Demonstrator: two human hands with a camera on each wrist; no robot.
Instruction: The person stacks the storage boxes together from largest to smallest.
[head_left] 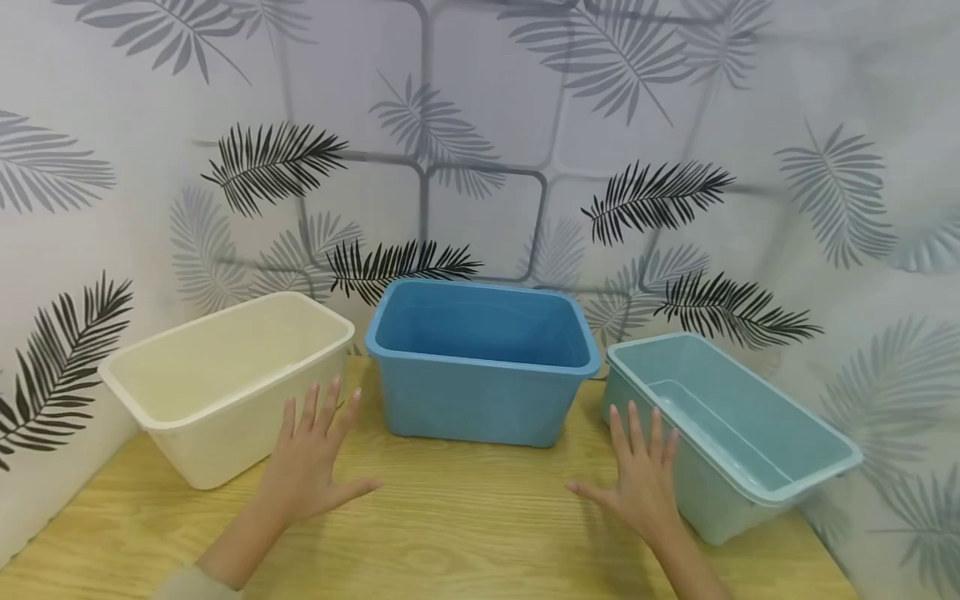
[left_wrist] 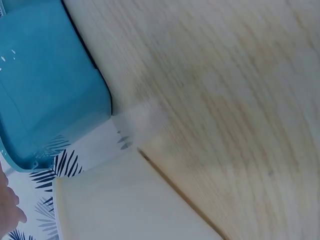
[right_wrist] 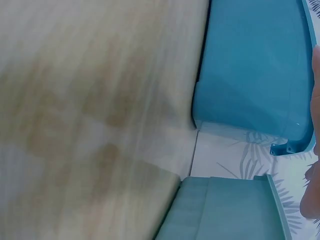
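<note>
My left hand (head_left: 309,462) is spread with straight fingers over the table, its fingertips overlapping the front of the cream bin (head_left: 247,425) in the head view. My right hand (head_left: 643,483), also spread, overlaps the side of the pale green bin (head_left: 712,475). Neither hand holds anything. Between them, farther back, stands a blue plastic bin (head_left: 480,400) with its mouth up. A bit of the left hand (left_wrist: 9,207) shows at the edge of the left wrist view, beside the blue bin (left_wrist: 50,85). Fingers (right_wrist: 314,190) edge into the right wrist view.
All three bins stand on a wood-grain table (head_left: 450,533), the two outer ones angled. No contents show in them. Behind hangs a pale cloth (head_left: 480,108) printed with grey and black leaves, close to the bins' backs. The table's right edge (head_left: 825,546) runs past the green bin.
</note>
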